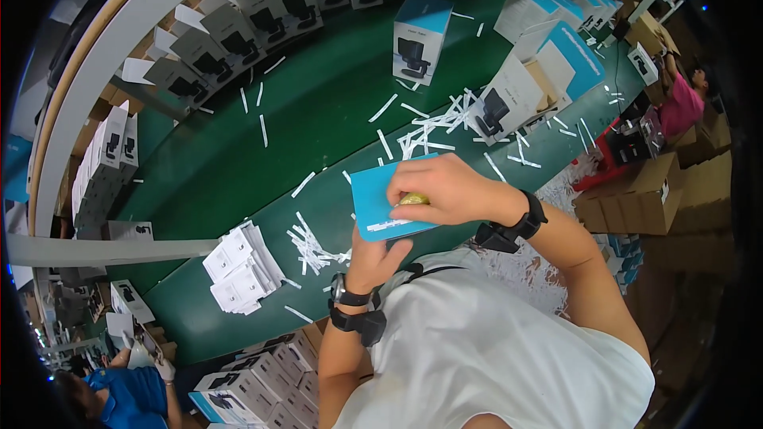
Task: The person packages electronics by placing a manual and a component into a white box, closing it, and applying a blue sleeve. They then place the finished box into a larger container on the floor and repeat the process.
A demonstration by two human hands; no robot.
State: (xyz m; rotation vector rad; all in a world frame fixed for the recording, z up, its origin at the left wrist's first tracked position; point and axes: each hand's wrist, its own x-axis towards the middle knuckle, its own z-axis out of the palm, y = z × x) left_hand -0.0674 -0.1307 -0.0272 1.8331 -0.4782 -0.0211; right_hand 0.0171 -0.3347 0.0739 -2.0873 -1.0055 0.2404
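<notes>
- The blue box (pixel 369 189) is in front of you, between your hands, over the near side of the green table (pixel 171 310). You can't tell if it touches the table.
- Your right hand (pixel 450 187) is on top, its fingers curled tight on a small gold thing (pixel 412 199).
- Your left hand (pixel 372 258) is at the box's near edge, thumb out. Its other fingers are hidden, so you can't tell how tight they are.
- The box looks like card: likely light, stiff and a bit slippery. Its corners could dent if you squeeze hard.
- The side edges look like a good place to hold it, with flat fingers.
- Its blue face has a white patch with marks too small to read.
- The tall box (pixel 417 44) and open box (pixel 497 103) have white sides with a black gadget picture. They have print too.
- White strips (pixel 429 125) lie near.
</notes>
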